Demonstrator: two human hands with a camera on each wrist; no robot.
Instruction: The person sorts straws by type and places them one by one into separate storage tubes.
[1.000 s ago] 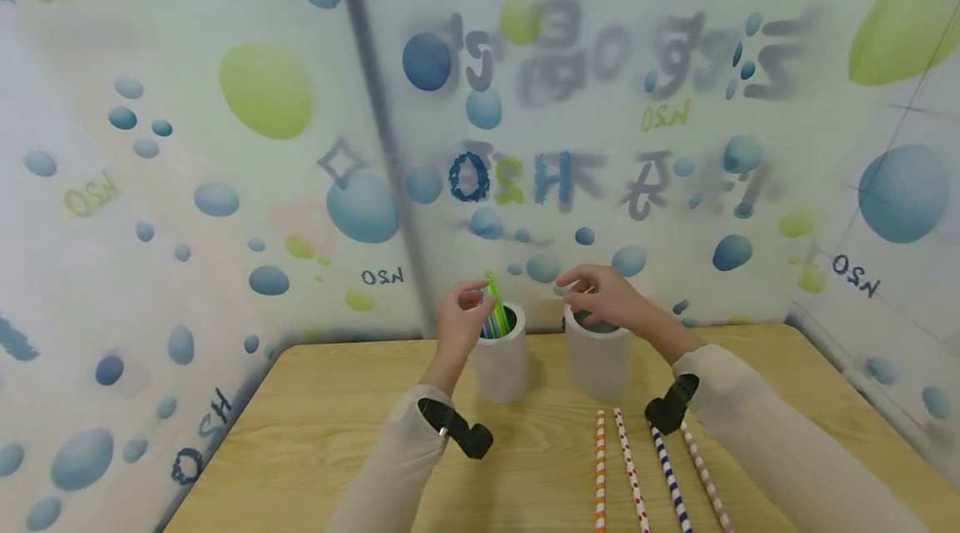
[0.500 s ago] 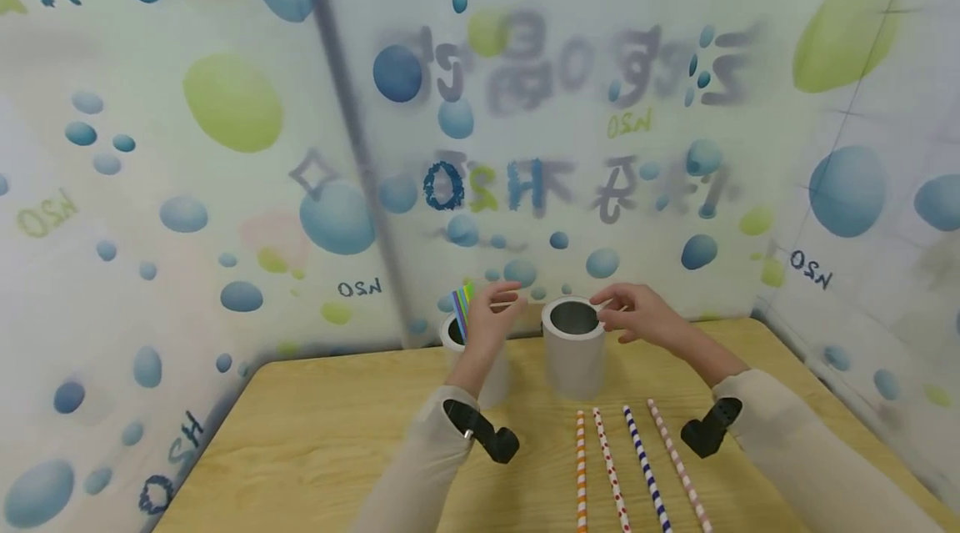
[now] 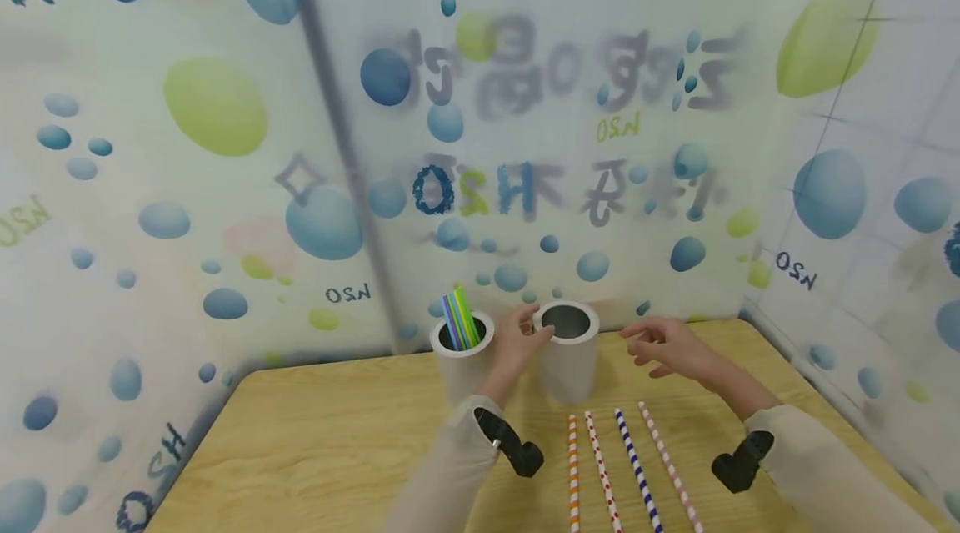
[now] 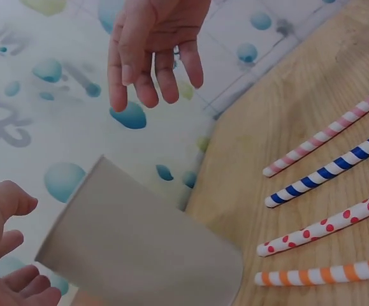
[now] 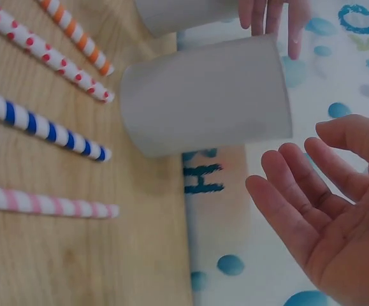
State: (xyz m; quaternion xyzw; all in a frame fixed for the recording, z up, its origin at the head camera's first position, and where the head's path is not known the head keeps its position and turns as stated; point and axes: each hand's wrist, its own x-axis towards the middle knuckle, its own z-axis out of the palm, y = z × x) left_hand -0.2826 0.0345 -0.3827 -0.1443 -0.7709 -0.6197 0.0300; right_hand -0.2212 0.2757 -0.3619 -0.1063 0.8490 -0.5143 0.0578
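Two white cylindrical cups stand side by side at the back of the table. Thin bright sticks (image 3: 461, 320), green, purple and blue, lean in the left cup (image 3: 452, 366); the right cup (image 3: 570, 370) shows a dark inside. My left hand (image 3: 516, 343) is between the cups, its relaxed fingers beside the right cup's rim; whether they touch it I cannot tell. Off to that cup's right, my right hand (image 3: 670, 347) hovers above the table with loosely bent fingers and holds nothing. In the right wrist view, a gap separates the right hand (image 5: 337, 204) from the cup (image 5: 203, 99).
In front of the right cup lie several paper straws: orange-striped (image 3: 573, 470), red-dotted (image 3: 602, 466), blue-striped (image 3: 637, 466) and pink-striped (image 3: 667, 462). A patterned curtain (image 3: 480, 258) hangs right behind the wooden table (image 3: 322, 433).
My left hand has moved right from the cup of sticks to the other cup. The right hand has drawn away from the right cup's opening, rightward and down. The view has shifted slightly right.
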